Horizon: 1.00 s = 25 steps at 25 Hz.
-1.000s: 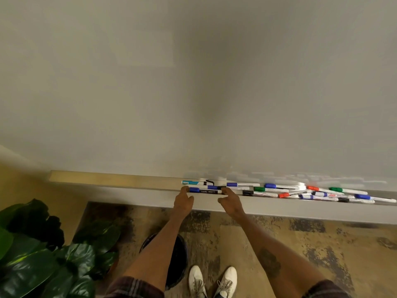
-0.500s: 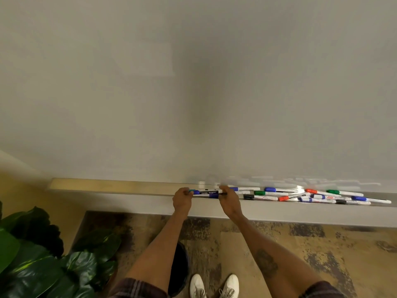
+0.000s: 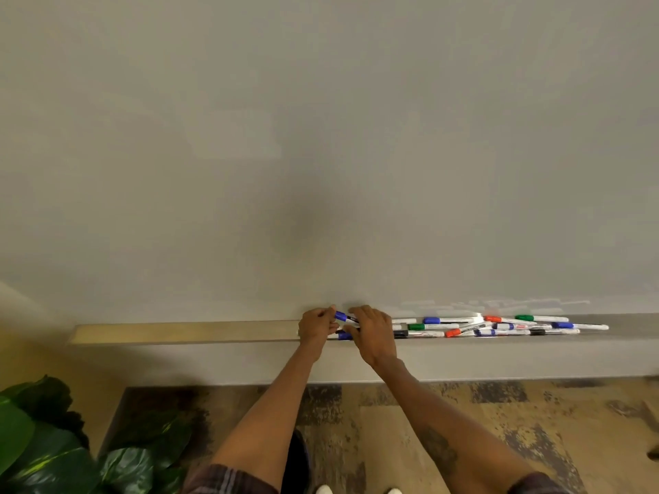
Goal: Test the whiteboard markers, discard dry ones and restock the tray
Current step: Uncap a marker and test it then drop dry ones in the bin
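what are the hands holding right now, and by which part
A blue-capped whiteboard marker: the left hand pinches its cap end, the right hand holds its barrel.

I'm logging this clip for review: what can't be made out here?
All in the head view:
- the blue-capped marker is mostly covered by the left hand and right hand.
- labels on the markers in the tray: too small to read.
- dark bin: behind the left forearm, contents unseen.
- plant: cut off by the left edge.
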### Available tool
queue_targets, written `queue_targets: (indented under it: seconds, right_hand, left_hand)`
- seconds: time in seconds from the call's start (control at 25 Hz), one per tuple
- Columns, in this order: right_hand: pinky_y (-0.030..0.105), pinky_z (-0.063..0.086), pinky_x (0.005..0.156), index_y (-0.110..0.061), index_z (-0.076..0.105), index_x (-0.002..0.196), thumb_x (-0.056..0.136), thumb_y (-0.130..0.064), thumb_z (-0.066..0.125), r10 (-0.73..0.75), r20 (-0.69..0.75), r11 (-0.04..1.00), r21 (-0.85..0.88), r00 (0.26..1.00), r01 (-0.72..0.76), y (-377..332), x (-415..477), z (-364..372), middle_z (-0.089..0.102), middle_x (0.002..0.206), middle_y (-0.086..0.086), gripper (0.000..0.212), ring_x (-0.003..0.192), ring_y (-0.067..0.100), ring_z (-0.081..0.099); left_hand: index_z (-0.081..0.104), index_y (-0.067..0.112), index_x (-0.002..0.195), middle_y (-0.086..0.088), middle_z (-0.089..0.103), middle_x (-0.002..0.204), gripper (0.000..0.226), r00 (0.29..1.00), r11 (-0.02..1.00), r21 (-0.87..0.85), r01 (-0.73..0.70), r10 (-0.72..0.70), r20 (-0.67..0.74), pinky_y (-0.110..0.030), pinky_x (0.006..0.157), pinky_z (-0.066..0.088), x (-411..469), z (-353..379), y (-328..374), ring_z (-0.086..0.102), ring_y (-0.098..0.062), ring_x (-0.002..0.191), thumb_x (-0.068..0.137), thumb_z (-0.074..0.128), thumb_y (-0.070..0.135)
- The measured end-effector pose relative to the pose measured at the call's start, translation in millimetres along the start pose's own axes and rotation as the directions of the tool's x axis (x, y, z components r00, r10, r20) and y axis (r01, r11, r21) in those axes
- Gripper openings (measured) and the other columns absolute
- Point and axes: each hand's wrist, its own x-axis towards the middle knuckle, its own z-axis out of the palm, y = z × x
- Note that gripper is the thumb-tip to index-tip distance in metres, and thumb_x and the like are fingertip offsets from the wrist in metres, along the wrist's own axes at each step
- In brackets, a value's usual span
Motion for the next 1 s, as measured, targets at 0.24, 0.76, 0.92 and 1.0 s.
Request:
queue_targets:
  seconds: [0.24, 0.76, 0.92, 1.0]
  right_hand:
    - [0.023, 0.040, 0.071, -0.015, 0.056, 0.109, 0.106, -0.026, 0.041, -0.015, -0.011, 0.955, 0.295, 1.000, 0.018, -3, 7, -45, 0.061, 0.101, 0.003, 0.019, 0.080, 0.014, 0.054]
    - [0.012, 0.044, 0.070, -0.010, 0.057, 0.119, 0.104, -0.030, 0.044, -0.077, -0.282, 0.894, 0.406, 0.956, 0.192, 19, -11, -147, 0.066, 0.095, 0.000, 0.028, 0.077, 0.007, 0.058]
    - [0.014, 0.044, 0.059, -0.010, 0.058, 0.107, 0.105, -0.026, 0.044, -0.096, -0.508, 0.835, 0.427, 0.856, 0.348, -14, -1, -206, 0.062, 0.082, -0.002, 0.021, 0.066, 0.010, 0.058]
    - [0.018, 0.047, 0.059, -0.009, 0.058, 0.105, 0.104, -0.023, 0.045, -0.076, -0.596, 0.808, 0.433, 0.800, 0.399, -33, 9, -234, 0.063, 0.083, -0.001, 0.019, 0.067, 0.011, 0.058]
  left_hand:
    - [0.072, 0.013, 0.091, -0.004, 0.073, 0.085, 0.036, 0.989, 0.989, -0.032, -0.145, 0.146, 0.030, -0.027, 0.077, 0.058, -27, 23, 38, 0.069, -0.017, 0.078, 0.090, 0.064, 0.048]
    - [0.072, 0.008, 0.109, -0.009, 0.075, 0.106, 0.022, 0.869, 0.780, -0.481, -0.402, 0.489, 0.067, -0.032, 0.093, 0.056, -140, 87, 101, 0.069, -0.023, 0.106, 0.098, 0.058, 0.020]
    - [0.070, 0.008, 0.107, -0.014, 0.073, 0.108, 0.022, 0.768, 0.657, -0.540, -0.526, 0.640, 0.031, -0.034, 0.096, 0.054, -176, 87, 168, 0.068, -0.026, 0.107, 0.101, 0.051, 0.017]
    - [0.070, 0.008, 0.106, -0.015, 0.073, 0.106, 0.020, 0.710, 0.601, -0.544, -0.585, 0.704, 0.014, -0.036, 0.096, 0.054, -192, 83, 203, 0.069, -0.027, 0.106, 0.101, 0.052, 0.016]
